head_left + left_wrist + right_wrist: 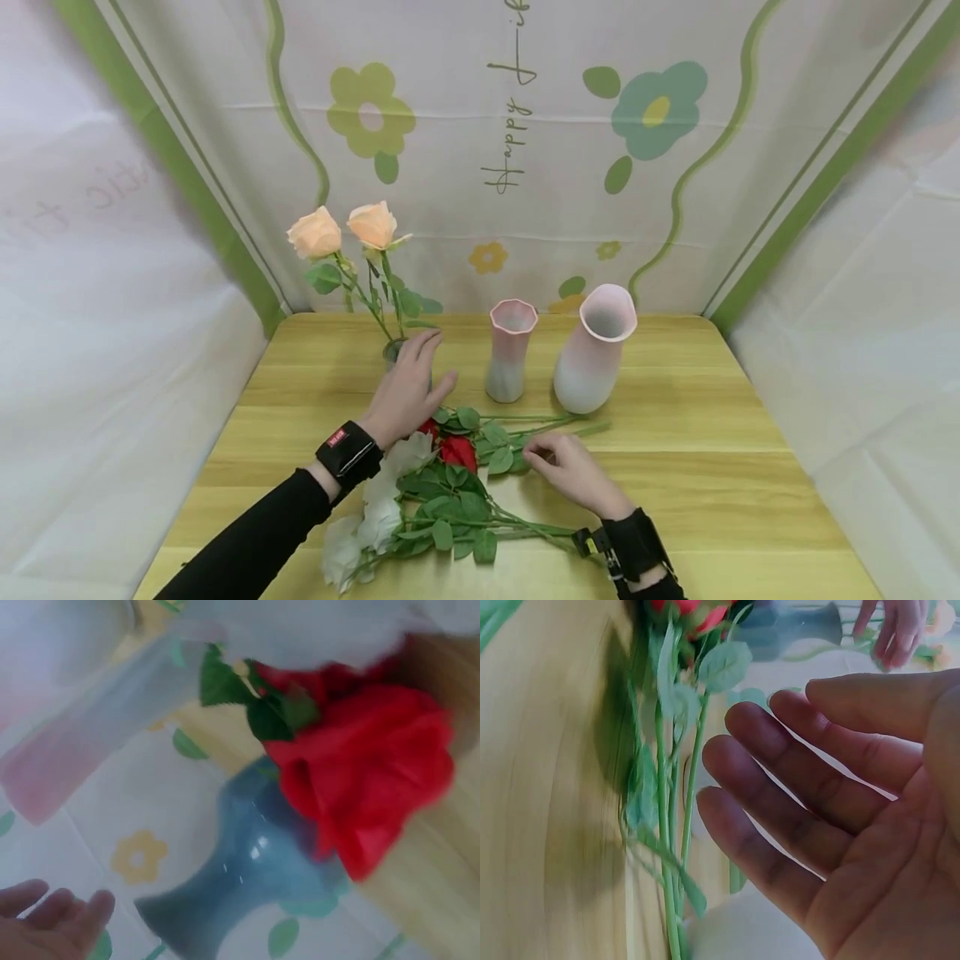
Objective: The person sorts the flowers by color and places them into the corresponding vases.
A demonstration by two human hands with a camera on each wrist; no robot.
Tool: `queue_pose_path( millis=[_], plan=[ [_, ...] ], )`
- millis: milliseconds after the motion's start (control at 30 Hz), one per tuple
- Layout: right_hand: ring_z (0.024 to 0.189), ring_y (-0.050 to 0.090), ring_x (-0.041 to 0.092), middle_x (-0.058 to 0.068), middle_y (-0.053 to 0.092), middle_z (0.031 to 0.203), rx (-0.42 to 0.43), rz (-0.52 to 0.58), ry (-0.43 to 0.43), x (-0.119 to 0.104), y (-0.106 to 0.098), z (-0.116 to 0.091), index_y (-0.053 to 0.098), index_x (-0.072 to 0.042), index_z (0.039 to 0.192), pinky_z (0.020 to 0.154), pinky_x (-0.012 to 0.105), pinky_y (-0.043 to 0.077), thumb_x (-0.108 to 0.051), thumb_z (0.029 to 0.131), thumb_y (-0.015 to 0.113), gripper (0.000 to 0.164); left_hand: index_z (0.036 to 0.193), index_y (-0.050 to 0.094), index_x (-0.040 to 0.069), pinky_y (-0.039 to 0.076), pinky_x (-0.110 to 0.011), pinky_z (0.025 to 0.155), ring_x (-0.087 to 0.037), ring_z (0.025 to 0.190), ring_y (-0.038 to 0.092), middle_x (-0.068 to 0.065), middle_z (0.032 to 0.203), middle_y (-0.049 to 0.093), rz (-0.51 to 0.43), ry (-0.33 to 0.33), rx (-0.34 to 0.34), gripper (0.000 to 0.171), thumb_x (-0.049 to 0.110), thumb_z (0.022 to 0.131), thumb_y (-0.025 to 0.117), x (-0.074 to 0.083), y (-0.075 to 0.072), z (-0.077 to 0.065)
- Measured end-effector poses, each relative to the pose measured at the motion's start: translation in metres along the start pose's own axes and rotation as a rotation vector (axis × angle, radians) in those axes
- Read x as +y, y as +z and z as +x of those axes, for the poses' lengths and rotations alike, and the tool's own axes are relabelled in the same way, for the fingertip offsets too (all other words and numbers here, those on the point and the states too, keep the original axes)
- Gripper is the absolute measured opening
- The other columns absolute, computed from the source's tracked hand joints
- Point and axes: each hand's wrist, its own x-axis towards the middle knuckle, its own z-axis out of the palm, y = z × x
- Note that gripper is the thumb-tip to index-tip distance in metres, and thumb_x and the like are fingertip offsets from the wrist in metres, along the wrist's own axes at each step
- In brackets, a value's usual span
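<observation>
Head view: a person's left hand [408, 383] rests with relaxed, nearly straight fingers against a small blue-grey vase [393, 352] at the back left of the bench [712, 433]; this vase already holds two peach roses [345, 229], which stand upright and lean slightly left. The right hand [573, 471] lies low over a loose bundle of stems [480, 500] on the bench, its fingers gently bent; its grip is wide and holds nothing, as the right wrist view confirms by an open palm [870, 825] just beside the green stalks [671, 825]. The bundle comprises a red rose [457, 452], white roses [375, 521] and leafy stems; its long axis runs roughly left to right, the blooms pointing toward the person's left and the cut ends toward the right, some stems reaching to the foot of the large pink vase [592, 350]. A smaller pink vase [510, 350] stands between the two others; both pink vases are empty. In the left wrist view the blue vase [240, 885] and a red bloom [367, 780] appear blurred. Judged from this arrangement, the step in hand is selection of the next stem while the left hand steadies the blue vase. The next move would call for pinching one stalk near its middle, lifting it free of its neighbours, and turning it bloom-up.
</observation>
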Motion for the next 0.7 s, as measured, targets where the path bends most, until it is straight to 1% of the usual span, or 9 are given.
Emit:
queue_pose_path(
  millis=[67,133,200,267,367,433,533,600,700],
  plan=[
    [0.081,0.060,0.008,0.004,0.067,0.094,-0.027,0.019,-0.001,-0.003,0.001,0.000,0.073,-0.008,0.098,0.069,0.029,0.052,-0.016,0.101,0.060,0.015,0.152,0.029,-0.001,0.040,-0.047,0.105,-0.031,0.140,0.028,-0.019,0.153,0.029,-0.064,-0.050,-0.064,0.065,0.037,0.103,0.052,0.003,0.003,0.005],
    [0.083,0.061,0.008,0.003,0.068,0.093,-0.058,0.025,-0.012,-0.006,0.003,0.000,0.073,-0.008,0.098,0.069,0.028,0.052,-0.017,0.101,0.060,0.016,0.155,0.023,0.003,0.035,-0.048,0.108,-0.031,0.143,0.024,-0.018,0.156,0.025,-0.113,-0.086,-0.112,0.070,0.041,0.103,0.051,0.005,0.007,0.010],
    [0.083,0.060,0.007,0.002,0.068,0.092,-0.089,0.018,-0.023,-0.008,0.006,0.001,0.073,-0.008,0.099,0.069,0.028,0.051,-0.018,0.101,0.060,0.017,0.157,0.017,0.005,0.031,-0.049,0.111,-0.031,0.144,0.021,-0.018,0.158,0.021,-0.158,-0.111,-0.145,0.075,0.044,0.102,0.052,0.008,0.012,0.015],
    [0.082,0.060,0.006,0.002,0.068,0.091,-0.111,0.015,-0.034,-0.010,0.008,0.002,0.073,-0.008,0.099,0.069,0.027,0.051,-0.018,0.101,0.060,0.017,0.157,0.014,0.006,0.027,-0.049,0.113,-0.030,0.145,0.019,-0.017,0.160,0.019,-0.191,-0.136,-0.161,0.080,0.045,0.101,0.054,0.010,0.016,0.021],
    [0.081,0.060,0.004,0.001,0.068,0.090,-0.134,0.013,-0.051,-0.011,0.011,0.002,0.073,-0.008,0.100,0.069,0.026,0.051,-0.018,0.101,0.060,0.017,0.157,0.009,0.004,0.023,-0.048,0.114,-0.031,0.145,0.017,-0.017,0.161,0.015,-0.254,-0.184,-0.171,0.088,0.046,0.098,0.059,0.013,0.024,0.029],
    [0.081,0.061,0.003,0.001,0.069,0.091,-0.152,0.020,-0.058,-0.011,0.012,0.002,0.073,-0.008,0.101,0.069,0.026,0.052,-0.018,0.101,0.059,0.017,0.158,0.006,0.004,0.021,-0.047,0.115,-0.030,0.146,0.016,-0.017,0.161,0.013,-0.301,-0.231,-0.174,0.093,0.045,0.096,0.063,0.014,0.032,0.036],
    [0.082,0.061,0.003,0.000,0.068,0.091,-0.181,0.012,-0.079,-0.014,0.015,0.001,0.072,-0.008,0.103,0.071,0.025,0.052,-0.015,0.101,0.059,0.015,0.158,0.003,0.007,0.023,-0.047,0.115,-0.027,0.146,0.015,-0.016,0.162,0.011,-0.376,-0.285,-0.165,0.101,0.045,0.092,0.069,0.017,0.045,0.046],
    [0.084,0.060,0.002,-0.003,0.068,0.092,-0.201,-0.003,-0.088,-0.016,0.017,0.001,0.072,-0.009,0.103,0.074,0.025,0.052,-0.014,0.101,0.060,0.013,0.159,0.001,0.012,0.022,-0.044,0.115,-0.025,0.147,0.015,-0.013,0.162,0.010,-0.415,-0.310,-0.160,0.105,0.048,0.089,0.071,0.018,0.053,0.053],
    [0.083,0.059,0.000,-0.009,0.065,0.090,-0.215,-0.048,-0.113,-0.020,0.020,0.002,0.072,-0.010,0.099,0.074,0.023,0.052,-0.011,0.099,0.062,0.010,0.159,0.003,0.012,0.025,-0.044,0.114,-0.026,0.146,0.019,-0.013,0.161,0.015,-0.466,-0.300,-0.130,0.109,0.047,0.085,0.076,0.017,0.062,0.061]
  ],
)
